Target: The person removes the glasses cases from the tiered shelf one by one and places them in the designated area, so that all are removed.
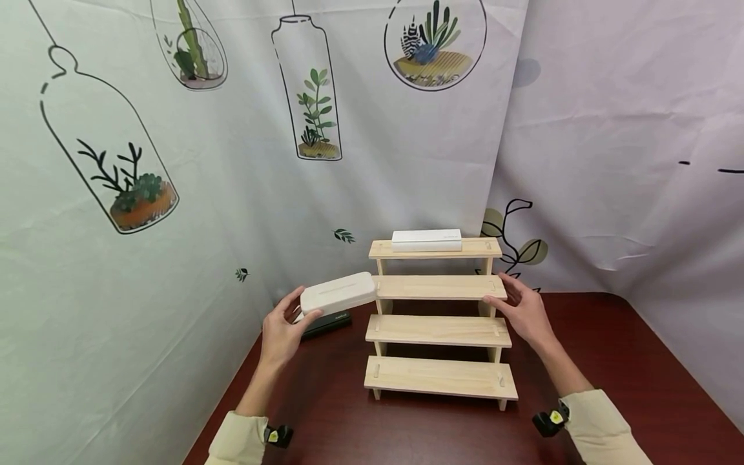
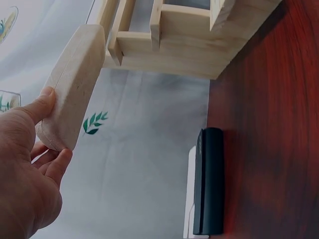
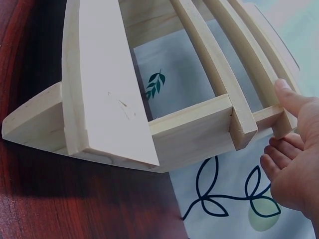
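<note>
Beside the left end of the wooden shelf (image 1: 438,330), the left hand (image 1: 281,332) pinches a white case (image 1: 338,294) in the air. The right hand (image 1: 526,315) pinches the right end of the second board (image 1: 438,287) from the top. One white box (image 1: 427,241) lies on the top board (image 1: 475,248).

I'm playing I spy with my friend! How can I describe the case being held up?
Find the wooden stepped stand. Just left of it, the left hand grips a whitish case. Unlike the sharper-edged white box atop the stand, it has rounded corners.
</note>
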A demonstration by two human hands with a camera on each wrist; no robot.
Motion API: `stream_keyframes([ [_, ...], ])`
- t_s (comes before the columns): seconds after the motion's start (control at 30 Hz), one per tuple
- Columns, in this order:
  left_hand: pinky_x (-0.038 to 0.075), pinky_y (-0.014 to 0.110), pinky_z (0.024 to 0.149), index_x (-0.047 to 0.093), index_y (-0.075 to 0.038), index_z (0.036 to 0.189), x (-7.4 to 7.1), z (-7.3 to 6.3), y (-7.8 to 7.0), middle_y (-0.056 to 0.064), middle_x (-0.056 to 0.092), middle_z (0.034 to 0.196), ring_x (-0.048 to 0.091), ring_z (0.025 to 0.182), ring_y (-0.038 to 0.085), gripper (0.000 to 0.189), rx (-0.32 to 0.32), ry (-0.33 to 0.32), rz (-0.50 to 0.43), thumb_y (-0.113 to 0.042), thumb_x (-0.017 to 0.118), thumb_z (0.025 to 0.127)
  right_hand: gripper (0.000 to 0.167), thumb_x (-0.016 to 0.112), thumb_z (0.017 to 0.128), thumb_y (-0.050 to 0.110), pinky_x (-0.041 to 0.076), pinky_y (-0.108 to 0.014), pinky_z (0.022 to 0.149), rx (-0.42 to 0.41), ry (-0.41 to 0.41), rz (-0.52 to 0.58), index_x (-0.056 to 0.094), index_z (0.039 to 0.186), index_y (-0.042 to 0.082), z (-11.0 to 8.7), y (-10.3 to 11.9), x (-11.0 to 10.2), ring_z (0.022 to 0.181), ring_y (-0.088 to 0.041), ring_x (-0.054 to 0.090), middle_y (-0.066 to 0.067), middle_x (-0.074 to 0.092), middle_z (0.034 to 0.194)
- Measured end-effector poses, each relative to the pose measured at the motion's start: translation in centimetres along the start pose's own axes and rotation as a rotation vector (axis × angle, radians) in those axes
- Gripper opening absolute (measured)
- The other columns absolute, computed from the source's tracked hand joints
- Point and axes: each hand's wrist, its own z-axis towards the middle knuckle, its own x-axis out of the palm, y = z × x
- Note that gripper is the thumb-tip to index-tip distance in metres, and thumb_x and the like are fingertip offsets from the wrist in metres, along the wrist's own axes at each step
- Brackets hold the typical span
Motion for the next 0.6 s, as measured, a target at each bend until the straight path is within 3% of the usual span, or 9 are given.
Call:
stream_keyframes([
  [0.23,0.053,0.031,0.1,0.063,-0.009,0.148,-0.8,-0.7,0.8,0.016,0.064,0.146,0.065,0.129,0.029,0.07,-0.024,-0.005,0.005,-0.017,0.093,0.085,0.08,0.08,0.099,0.024,0.042,-0.058,0.111,0.01,0.005,0.006,0.039,0.16,-0.007,-0.2,0.0,0.1,0.143,-0.048,0.049,-0.033,0.048,0.155],
  [0.43,0.051,0.016,0.097,0.063,-0.011,0.148,-1.3,-1.0,1.3,0.016,0.065,0.145,0.065,0.129,0.028,0.069,-0.025,-0.021,0.046,-0.021,0.092,0.086,0.082,0.081,0.098,0.025,0.042,-0.059,0.113,0.011,0.007,0.019,0.039,0.16,-0.007,-0.1,0.0,0.0,0.143,-0.048,0.048,-0.033,0.048,0.156],
  [0.6,0.054,0.03,0.099,0.064,-0.011,0.147,-1.7,-1.3,2.2,0.014,0.062,0.149,0.064,0.13,0.028,0.068,-0.027,-0.022,0.093,-0.022,0.092,0.086,0.082,0.081,0.098,0.026,0.042,-0.059,0.113,0.011,0.007,0.016,0.038,0.16,-0.006,-0.1,0.0,0.0,0.143,-0.048,0.048,-0.032,0.047,0.156],
])
